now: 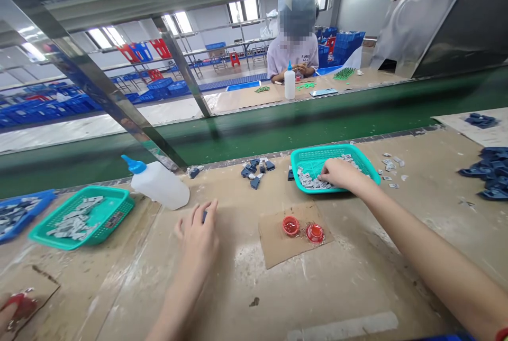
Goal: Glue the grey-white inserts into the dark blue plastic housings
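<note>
My right hand [337, 173] reaches into a teal mesh basket [313, 157] and its fingers are pinched together on the small grey parts [311, 181] lying inside. My left hand [198, 235] rests on the worktable nearer me, fingers curled over a small dark blue part [204, 216] that mostly hides under them. Two red caps [291, 226] of liquid sit on a cardboard scrap [278, 254] between my hands. A loose pile of dark blue parts [256, 167] lies just left of the basket.
A white squeeze bottle with a blue tip [159, 182] lies on its side at left, beside a second teal basket [103, 219] of grey parts and a blue tray [24, 211]. More blue parts [490, 172] sit at right. A green conveyor belt [278, 129] runs behind; a person [293, 50] works across it.
</note>
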Action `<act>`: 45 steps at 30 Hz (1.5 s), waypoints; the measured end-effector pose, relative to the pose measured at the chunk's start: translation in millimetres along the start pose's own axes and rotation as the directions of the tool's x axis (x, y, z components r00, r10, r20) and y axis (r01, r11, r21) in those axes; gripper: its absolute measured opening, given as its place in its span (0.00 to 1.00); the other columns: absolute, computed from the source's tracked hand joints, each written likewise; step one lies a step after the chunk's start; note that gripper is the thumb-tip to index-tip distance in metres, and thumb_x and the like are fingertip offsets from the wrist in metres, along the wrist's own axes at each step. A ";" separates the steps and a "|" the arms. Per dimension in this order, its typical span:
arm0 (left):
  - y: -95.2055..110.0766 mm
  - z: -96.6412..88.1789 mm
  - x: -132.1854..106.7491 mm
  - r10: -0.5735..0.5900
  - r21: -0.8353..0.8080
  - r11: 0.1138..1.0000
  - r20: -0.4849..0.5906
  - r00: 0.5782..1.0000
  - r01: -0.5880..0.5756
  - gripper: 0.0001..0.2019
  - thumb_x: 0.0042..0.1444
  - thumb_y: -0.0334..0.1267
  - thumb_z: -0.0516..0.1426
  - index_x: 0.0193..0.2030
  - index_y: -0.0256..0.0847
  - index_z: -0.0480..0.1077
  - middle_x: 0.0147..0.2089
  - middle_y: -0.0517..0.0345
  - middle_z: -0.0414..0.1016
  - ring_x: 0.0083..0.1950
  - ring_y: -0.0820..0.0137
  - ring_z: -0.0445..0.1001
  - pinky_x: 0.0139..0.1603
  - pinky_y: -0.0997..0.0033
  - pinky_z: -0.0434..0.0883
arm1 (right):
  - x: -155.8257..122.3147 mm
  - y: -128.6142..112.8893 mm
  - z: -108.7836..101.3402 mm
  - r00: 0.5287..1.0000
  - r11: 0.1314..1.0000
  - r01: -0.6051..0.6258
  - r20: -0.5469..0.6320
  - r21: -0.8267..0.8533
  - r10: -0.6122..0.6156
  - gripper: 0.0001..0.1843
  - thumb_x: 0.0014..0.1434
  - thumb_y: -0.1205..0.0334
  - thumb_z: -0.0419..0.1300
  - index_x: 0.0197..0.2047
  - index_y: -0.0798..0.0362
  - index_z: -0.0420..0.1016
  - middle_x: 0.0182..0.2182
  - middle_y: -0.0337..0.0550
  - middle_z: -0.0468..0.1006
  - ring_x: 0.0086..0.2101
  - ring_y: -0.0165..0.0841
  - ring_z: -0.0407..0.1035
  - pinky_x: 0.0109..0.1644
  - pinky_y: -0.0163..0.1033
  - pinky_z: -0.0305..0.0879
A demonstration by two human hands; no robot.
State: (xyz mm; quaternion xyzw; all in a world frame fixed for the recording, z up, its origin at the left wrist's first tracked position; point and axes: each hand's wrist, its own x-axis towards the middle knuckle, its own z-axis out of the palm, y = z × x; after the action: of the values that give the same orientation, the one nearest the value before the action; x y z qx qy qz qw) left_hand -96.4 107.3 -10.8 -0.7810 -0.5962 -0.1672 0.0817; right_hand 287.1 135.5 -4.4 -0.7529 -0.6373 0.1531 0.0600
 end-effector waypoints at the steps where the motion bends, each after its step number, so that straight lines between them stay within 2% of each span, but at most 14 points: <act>1: 7.6 -0.9 13.0 0.041 -0.037 0.999 0.028 0.999 -0.040 0.21 0.61 0.29 0.46 0.59 0.42 0.66 0.55 0.42 0.72 0.59 0.51 0.66 0.59 0.44 0.55 | -2.8 -3.4 0.7 1.000 1.000 -0.003 -0.011 -0.023 0.002 0.10 0.56 0.65 0.60 0.27 0.57 0.81 0.29 0.57 0.81 0.33 0.44 0.75 0.33 0.40 0.59; 4: 36.7 4.3 51.2 0.159 -0.184 0.975 0.163 0.974 -0.128 0.18 0.63 0.36 0.46 0.57 0.39 0.66 0.52 0.42 0.73 0.54 0.54 0.68 0.53 0.56 0.64 | -9.6 -13.4 2.7 0.999 0.997 -0.020 -0.040 -0.075 0.017 0.13 0.58 0.70 0.55 0.29 0.62 0.80 0.33 0.67 0.80 0.37 0.50 0.75 0.37 0.43 0.60; 7: 64.8 21.7 81.3 0.156 -0.228 0.967 0.197 0.968 -0.110 0.13 0.61 0.40 0.50 0.49 0.41 0.69 0.46 0.45 0.75 0.51 0.54 0.71 0.49 0.58 0.67 | -16.3 -18.0 -0.5 0.997 0.997 -0.027 -0.075 -0.073 0.021 0.13 0.60 0.70 0.52 0.33 0.64 0.78 0.35 0.69 0.79 0.39 0.51 0.74 0.39 0.44 0.61; 12: 80.0 41.6 98.9 0.118 -0.351 0.936 0.250 0.961 -0.024 0.08 0.55 0.34 0.56 0.41 0.39 0.70 0.42 0.44 0.76 0.47 0.53 0.73 0.47 0.55 0.68 | -51.5 -9.3 -13.9 0.982 0.998 0.005 -0.187 0.065 0.008 0.14 0.66 0.62 0.48 0.45 0.57 0.74 0.38 0.55 0.81 0.39 0.43 0.74 0.39 0.41 0.64; 14: 77.6 37.3 94.2 0.130 -0.444 0.896 0.285 0.950 0.011 0.10 0.54 0.32 0.55 0.44 0.39 0.71 0.42 0.45 0.76 0.47 0.55 0.74 0.47 0.56 0.69 | -76.8 -5.2 -13.0 0.972 0.942 0.087 -0.236 0.325 -0.009 0.12 0.64 0.56 0.53 0.41 0.52 0.75 0.39 0.47 0.81 0.40 0.39 0.74 0.40 0.39 0.66; 17: 74.6 19.6 77.1 0.163 -0.592 0.802 0.347 0.924 0.081 0.16 0.58 0.37 0.54 0.52 0.38 0.69 0.46 0.46 0.78 0.47 0.60 0.76 0.46 0.62 0.72 | -115.8 -5.1 1.4 0.973 0.669 0.124 -0.223 0.733 0.063 0.13 0.56 0.49 0.63 0.36 0.50 0.78 0.35 0.44 0.81 0.37 0.38 0.75 0.39 0.38 0.69; 19: 75.1 4.0 61.6 0.179 -0.697 0.699 0.389 0.904 0.162 0.19 0.60 0.42 0.53 0.56 0.38 0.68 0.51 0.47 0.77 0.51 0.63 0.75 0.50 0.65 0.72 | -135.5 -9.6 17.4 0.979 0.535 0.049 -0.146 0.844 0.141 0.15 0.53 0.48 0.65 0.35 0.51 0.79 0.33 0.44 0.82 0.35 0.39 0.75 0.36 0.39 0.69; 21: 77.2 -11.3 45.0 0.159 -0.806 0.504 0.441 0.883 0.312 0.19 0.59 0.44 0.55 0.55 0.40 0.69 0.55 0.48 0.75 0.55 0.63 0.73 0.55 0.65 0.70 | -147.4 -16.5 34.4 0.976 0.443 -0.014 -0.083 0.897 0.200 0.16 0.52 0.48 0.65 0.35 0.52 0.80 0.33 0.46 0.82 0.35 0.39 0.75 0.35 0.39 0.69; 23: 79.6 -23.9 28.8 0.119 -0.857 0.254 0.488 0.865 0.449 0.18 0.54 0.42 0.61 0.51 0.40 0.71 0.55 0.48 0.75 0.56 0.62 0.72 0.57 0.64 0.68 | -152.1 -24.1 49.0 0.975 0.366 -0.044 -0.041 0.930 0.220 0.16 0.52 0.48 0.66 0.35 0.53 0.80 0.34 0.47 0.83 0.36 0.39 0.75 0.36 0.39 0.69; 25: 81.7 -32.2 13.8 0.073 -0.860 0.099 0.508 0.858 0.501 0.15 0.50 0.38 0.65 0.45 0.41 0.71 0.51 0.50 0.77 0.55 0.63 0.73 0.57 0.65 0.69 | -152.1 -30.6 58.8 0.977 0.302 -0.061 -0.005 0.952 0.215 0.16 0.50 0.48 0.67 0.33 0.53 0.79 0.32 0.47 0.83 0.34 0.38 0.76 0.36 0.39 0.69; 29: 85.1 -35.2 -12.7 -0.088 -0.866 0.016 0.497 0.863 0.500 0.13 0.45 0.34 0.68 0.37 0.40 0.71 0.40 0.54 0.80 0.46 0.67 0.77 0.48 0.70 0.72 | -147.3 -35.9 65.5 0.976 0.256 -0.079 0.023 0.963 0.215 0.16 0.48 0.50 0.69 0.30 0.54 0.78 0.29 0.47 0.82 0.32 0.37 0.75 0.37 0.39 0.70; 33: 89.2 -30.0 -33.9 -0.208 -0.841 -0.064 0.538 0.817 0.537 0.12 0.44 0.35 0.68 0.35 0.39 0.73 0.39 0.53 0.81 0.43 0.67 0.78 0.44 0.73 0.73 | -144.8 -34.8 68.1 0.984 0.265 -0.078 0.031 0.961 0.178 0.15 0.49 0.50 0.69 0.30 0.55 0.78 0.29 0.49 0.82 0.31 0.37 0.75 0.38 0.40 0.69; 39: 100.7 -25.0 -52.6 -0.252 -0.812 -0.196 0.584 0.772 0.550 0.11 0.45 0.34 0.68 0.36 0.39 0.75 0.41 0.53 0.82 0.46 0.68 0.78 0.49 0.74 0.72 | -144.8 -37.5 74.4 0.986 0.293 -0.074 0.027 0.953 0.163 0.15 0.49 0.50 0.69 0.29 0.55 0.77 0.28 0.49 0.82 0.30 0.37 0.74 0.37 0.40 0.69; 45: 130.8 -21.9 -57.3 -0.254 -0.843 -0.206 0.537 0.805 0.497 0.09 0.45 0.35 0.68 0.34 0.40 0.75 0.39 0.55 0.82 0.45 0.70 0.78 0.49 0.75 0.72 | -151.7 -37.1 63.2 0.983 0.242 -0.050 0.005 0.969 0.183 0.14 0.50 0.52 0.69 0.29 0.54 0.77 0.27 0.45 0.81 0.31 0.34 0.74 0.37 0.37 0.69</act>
State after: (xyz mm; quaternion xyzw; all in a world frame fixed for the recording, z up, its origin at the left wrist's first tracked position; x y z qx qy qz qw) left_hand 12.0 12.2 -1.6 -0.3811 -0.4943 -0.4895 -0.6089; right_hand 211.4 -12.9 -30.1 -0.6109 -0.3484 0.4731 0.5307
